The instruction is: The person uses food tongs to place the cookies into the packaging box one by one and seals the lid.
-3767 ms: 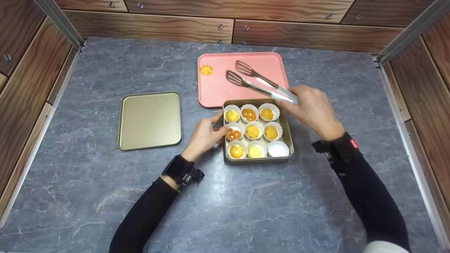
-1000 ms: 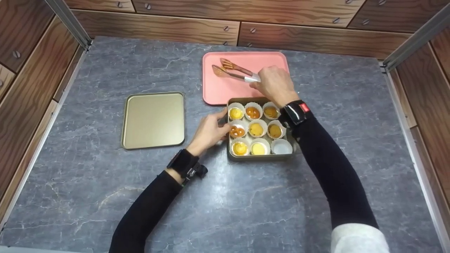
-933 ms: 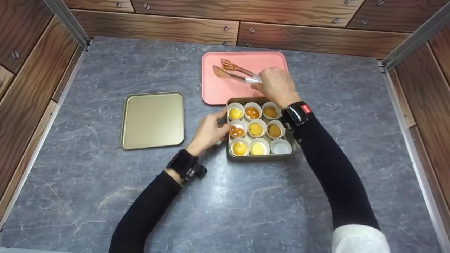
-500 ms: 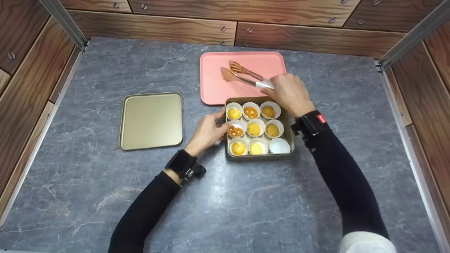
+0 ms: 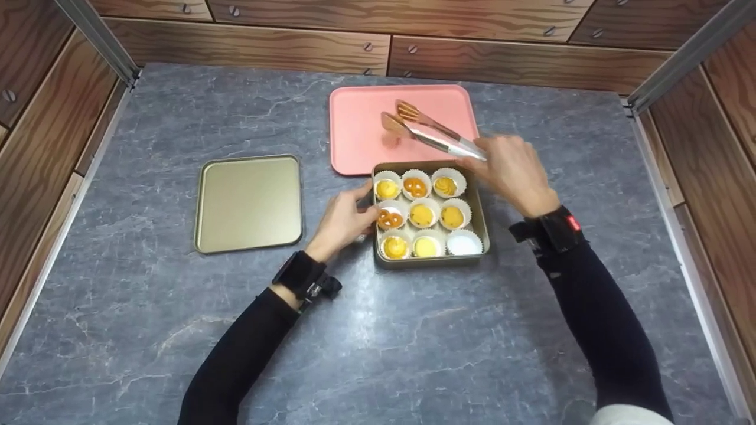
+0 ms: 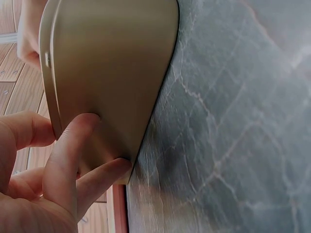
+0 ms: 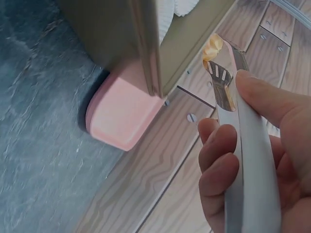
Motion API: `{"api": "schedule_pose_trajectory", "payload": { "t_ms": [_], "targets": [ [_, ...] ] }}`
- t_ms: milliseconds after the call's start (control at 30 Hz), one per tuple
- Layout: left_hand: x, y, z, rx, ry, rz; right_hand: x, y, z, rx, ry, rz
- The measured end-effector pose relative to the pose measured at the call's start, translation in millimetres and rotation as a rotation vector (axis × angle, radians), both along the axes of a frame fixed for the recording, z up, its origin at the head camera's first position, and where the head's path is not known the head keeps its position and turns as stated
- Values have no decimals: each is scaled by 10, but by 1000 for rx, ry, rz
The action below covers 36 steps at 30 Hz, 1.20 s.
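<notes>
My right hand (image 5: pixel 517 174) grips silver tongs (image 7: pixel 255 170) with dark slotted heads. A yellow ridged cookie (image 7: pixel 213 47) is caught between those heads, over the pink tray (image 5: pixel 354 156). On the table, my left hand (image 5: pixel 339 221) holds the near-square gold tin (image 6: pixel 116 63) by its left wall, thumb at the rim and fingertips against the outside. White paper cups fill the tin in rows. Most hold yellow cookies or brown pretzels (image 5: pixel 415 187); the front right paper cup (image 5: pixel 464 242) shows only white inside.
A gold lid (image 5: pixel 249 203) lies flat to the left of the tin. Directly behind the tin sits the tray, its front edge close to the tin's back wall. Wood-patterned panels (image 5: pixel 266 44) border the grey marbled table (image 5: pixel 366 354).
The cookie, earlier on the tray's left side, is now in the tongs. My right hand has drawn back rightward and toward the body with them. My left hand stays on the tin.
</notes>
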<state>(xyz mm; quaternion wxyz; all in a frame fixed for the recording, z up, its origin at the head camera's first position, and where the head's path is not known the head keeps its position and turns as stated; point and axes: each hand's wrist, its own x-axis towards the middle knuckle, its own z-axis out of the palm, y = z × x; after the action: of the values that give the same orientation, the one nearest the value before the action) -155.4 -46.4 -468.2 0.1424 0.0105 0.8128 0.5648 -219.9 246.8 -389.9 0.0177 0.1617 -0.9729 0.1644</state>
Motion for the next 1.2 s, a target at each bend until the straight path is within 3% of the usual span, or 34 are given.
{"api": "schedule_pose_trajectory", "payload": {
  "t_ms": [300,567,1033,1200],
  "targets": [
    [-7,-27,-6,-16,31,-5,280,207,-47,-45,54,15],
    [2,-31,-13,-2,24,-1,428,303,-91,-40,76,14],
    [9,-7,12,11,1,5,685,639,87,14,90,65],
    [9,-4,-3,3,27,-9,784,731,92,18,117,81]
  ]
}}
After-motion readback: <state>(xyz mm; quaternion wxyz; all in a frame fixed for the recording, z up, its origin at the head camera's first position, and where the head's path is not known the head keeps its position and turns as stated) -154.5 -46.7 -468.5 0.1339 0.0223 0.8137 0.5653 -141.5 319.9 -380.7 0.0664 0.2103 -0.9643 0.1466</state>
